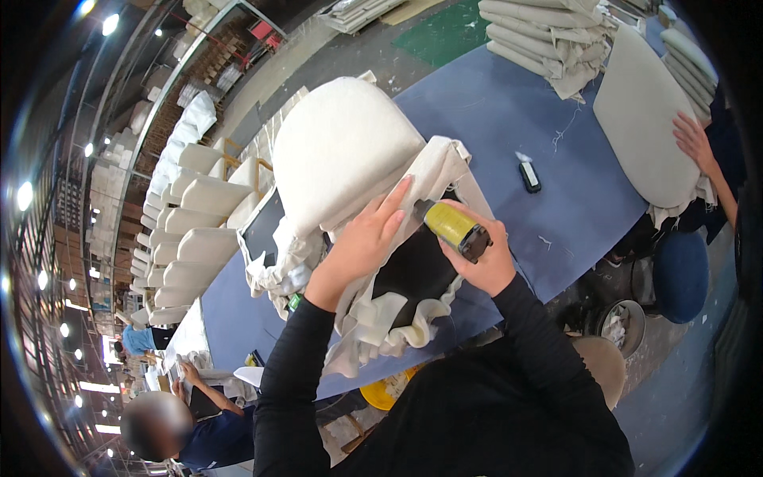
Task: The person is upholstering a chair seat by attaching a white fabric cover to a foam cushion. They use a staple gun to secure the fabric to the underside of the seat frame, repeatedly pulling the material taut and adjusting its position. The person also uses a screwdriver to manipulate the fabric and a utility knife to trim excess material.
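Observation:
A cream padded chair part [346,143] lies on the blue-covered table, with loose cream fabric [429,171] along its near side. My left hand [362,246] rests on that fabric, its fingers stretched out and pointing away from me. In my right hand [494,258] is a yellow-and-black staple gun [451,224], its dark nose pointing left toward the fabric edge near my left fingertips. Below the tool shows a black underside panel [409,274], bordered by ruffled cloth [397,322]. Whether the nose touches the fabric I cannot tell.
On the blue table [517,111] lies a small black object [528,175]. At the right, a co-worker's hand [694,141] touches a cream padded panel [644,119]. Folded covers [544,36] are stacked at the far edge. Another person [214,429] works at lower left, near rows of cream chairs [199,246].

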A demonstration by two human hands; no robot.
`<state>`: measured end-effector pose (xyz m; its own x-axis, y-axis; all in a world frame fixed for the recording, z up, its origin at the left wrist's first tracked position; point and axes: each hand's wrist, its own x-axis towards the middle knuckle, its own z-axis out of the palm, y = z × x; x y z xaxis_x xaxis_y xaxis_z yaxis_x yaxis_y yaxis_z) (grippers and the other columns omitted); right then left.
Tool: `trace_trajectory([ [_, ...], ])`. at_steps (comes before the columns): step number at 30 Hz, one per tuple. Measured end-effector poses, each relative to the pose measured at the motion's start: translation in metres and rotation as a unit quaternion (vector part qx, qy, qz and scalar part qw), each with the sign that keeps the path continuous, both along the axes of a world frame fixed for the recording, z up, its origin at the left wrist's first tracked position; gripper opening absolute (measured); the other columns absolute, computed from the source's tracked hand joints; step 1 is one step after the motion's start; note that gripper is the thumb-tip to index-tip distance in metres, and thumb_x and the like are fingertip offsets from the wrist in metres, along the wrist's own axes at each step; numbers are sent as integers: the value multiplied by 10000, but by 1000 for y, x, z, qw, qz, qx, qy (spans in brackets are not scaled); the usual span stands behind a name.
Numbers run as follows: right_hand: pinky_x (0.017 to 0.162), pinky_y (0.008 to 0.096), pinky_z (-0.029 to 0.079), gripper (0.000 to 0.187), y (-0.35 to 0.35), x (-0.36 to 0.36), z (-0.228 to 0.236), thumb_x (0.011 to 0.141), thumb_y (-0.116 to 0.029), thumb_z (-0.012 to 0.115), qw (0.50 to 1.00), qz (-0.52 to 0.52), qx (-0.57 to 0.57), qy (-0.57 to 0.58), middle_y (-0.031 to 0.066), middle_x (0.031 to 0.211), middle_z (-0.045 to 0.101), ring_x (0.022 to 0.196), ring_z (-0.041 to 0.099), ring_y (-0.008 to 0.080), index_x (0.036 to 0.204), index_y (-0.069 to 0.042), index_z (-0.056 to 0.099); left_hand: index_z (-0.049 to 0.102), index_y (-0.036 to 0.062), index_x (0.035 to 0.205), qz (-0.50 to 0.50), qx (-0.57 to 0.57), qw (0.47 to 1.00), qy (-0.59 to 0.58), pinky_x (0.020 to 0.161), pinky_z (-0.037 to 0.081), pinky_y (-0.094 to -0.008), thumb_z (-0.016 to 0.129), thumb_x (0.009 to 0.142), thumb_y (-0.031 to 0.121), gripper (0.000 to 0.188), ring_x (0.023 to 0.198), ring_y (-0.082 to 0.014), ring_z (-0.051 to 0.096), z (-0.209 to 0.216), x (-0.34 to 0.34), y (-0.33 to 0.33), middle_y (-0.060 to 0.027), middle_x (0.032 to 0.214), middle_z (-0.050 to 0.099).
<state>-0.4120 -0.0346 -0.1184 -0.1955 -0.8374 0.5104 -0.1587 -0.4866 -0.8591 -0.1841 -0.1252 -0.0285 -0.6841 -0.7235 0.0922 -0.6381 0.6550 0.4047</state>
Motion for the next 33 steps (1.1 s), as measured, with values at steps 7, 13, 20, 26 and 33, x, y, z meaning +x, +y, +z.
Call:
trace_trajectory([
  [7,1002,381,601,580,10,11,0,835,-37,836,997,50,51,-27,191,1231,814,1127,808,331,1402,-28,714,347,342,1756,60,-5,994,-93,970,576,-560,621,1088,134,751,1143,-517,694,12,-14,21,-274,1412,614],
  [13,1011,386,598,585,13,21,3,822,-36,832,998,51,29,-3,203,1238,808,1129,807,341,1394,-5,713,342,387,1752,56,-32,995,-77,967,593,-552,697,986,48,910,1123,-519,703,6,-6,18,-264,1403,615],
  [20,1016,384,597,597,15,27,3,814,-34,832,996,66,64,-9,207,1232,808,1133,805,348,1399,-5,713,325,404,1755,61,-28,994,-84,930,612,-574,720,897,-8,1031,1079,-522,722,6,-5,20,-256,1402,608],
  [26,1031,329,572,518,21,34,12,880,-8,816,994,104,44,-4,139,1201,827,1110,781,162,1387,32,716,311,379,1761,53,-43,993,-98,928,609,-577,762,834,-41,1113,1080,-534,716,6,-1,20,-260,1403,604],
  [33,853,303,603,368,27,8,-22,941,-114,884,935,148,281,-157,66,1110,815,955,768,148,1278,-21,769,442,112,1694,131,59,988,50,1124,536,-480,931,795,173,1025,1325,-493,663,-5,73,35,-283,1534,629],
])
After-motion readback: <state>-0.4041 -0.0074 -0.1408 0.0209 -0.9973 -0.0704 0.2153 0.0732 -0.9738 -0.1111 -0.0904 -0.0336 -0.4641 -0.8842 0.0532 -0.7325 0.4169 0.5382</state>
